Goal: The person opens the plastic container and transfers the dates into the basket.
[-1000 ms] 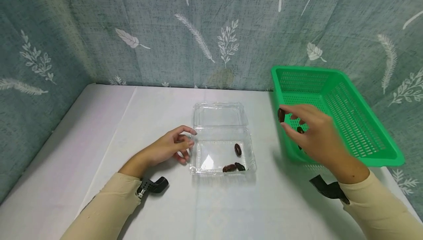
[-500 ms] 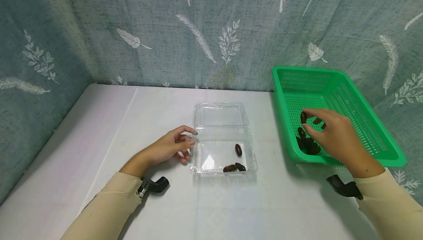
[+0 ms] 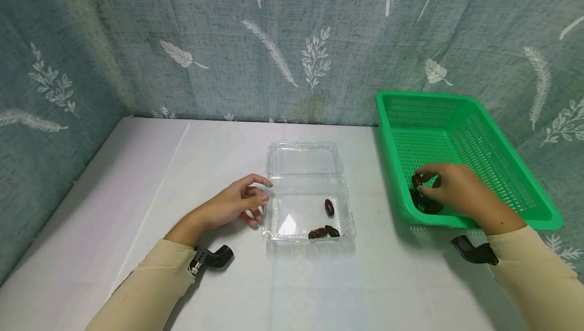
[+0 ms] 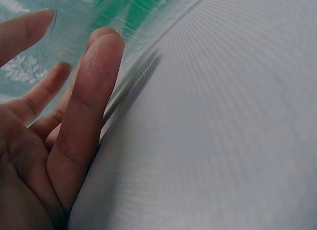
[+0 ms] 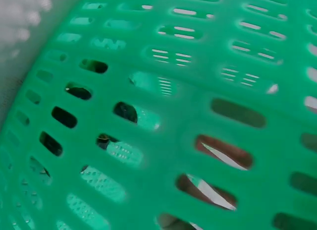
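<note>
My left hand (image 3: pixel 237 201) rests with loosely bent fingers at the left side of a clear plastic clamshell box (image 3: pixel 269 234); its index fingertip is right at the rim. In the left wrist view the fingers (image 4: pixel 89 76) stand beside the clear plastic wall. Inside the box lies one date (image 3: pixel 329 208), apart from two more dates (image 3: pixel 318 232) near the front edge. My right hand (image 3: pixel 461 191) reaches into the green basket (image 3: pixel 506 169), thumb and index finger pinching a brown date (image 3: pixel 416 180). Several other dates (image 3: pixel 429 205) lie under it, partly covered by the fingers.
The box's lid (image 3: pixel 303 158) lies folded back behind it. The white-covered table (image 3: pixel 219 148) ends at a leaf-patterned cloth backdrop (image 3: pixel 205 42). In the right wrist view the slotted basket wall (image 5: pixel 173 111) fills the frame, dark shapes showing through its slots.
My right hand, pinching the date, has moved from the basket's left edge rightward over the basket, then down toward the dates inside. The left hand and the box have stayed put.
</note>
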